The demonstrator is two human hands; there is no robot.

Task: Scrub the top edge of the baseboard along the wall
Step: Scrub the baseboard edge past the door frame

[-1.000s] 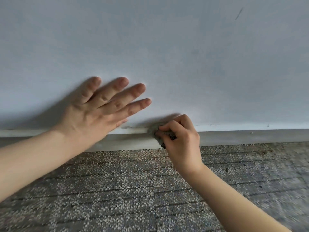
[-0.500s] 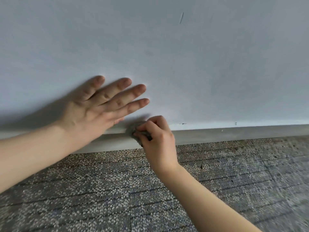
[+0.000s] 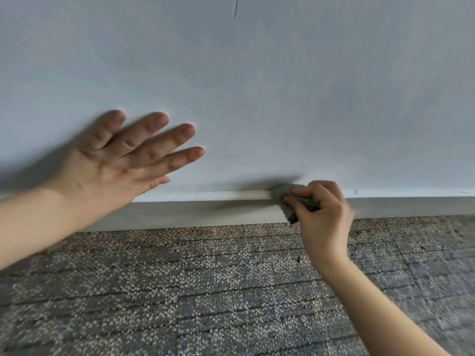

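A pale baseboard point(image 3: 205, 211) runs along the foot of the light wall point(image 3: 257, 98), its narrow top edge point(image 3: 231, 194) showing as a lighter strip. My right hand point(image 3: 323, 214) grips a grey scrubbing pad point(image 3: 284, 195) and holds it against the top edge, the pad folding down over the board's face. My left hand point(image 3: 123, 160) lies flat on the wall with fingers spread, its heel near the baseboard, well left of the pad.
Speckled grey carpet tiles point(image 3: 205, 291) cover the floor up to the baseboard. A thin dark scratch point(image 3: 234, 9) marks the wall high up. Small dark specks point(image 3: 355, 191) sit on the top edge right of the pad.
My right hand has slid the pad to the right along the top edge, away from my left hand. The left hand stays flat on the wall.
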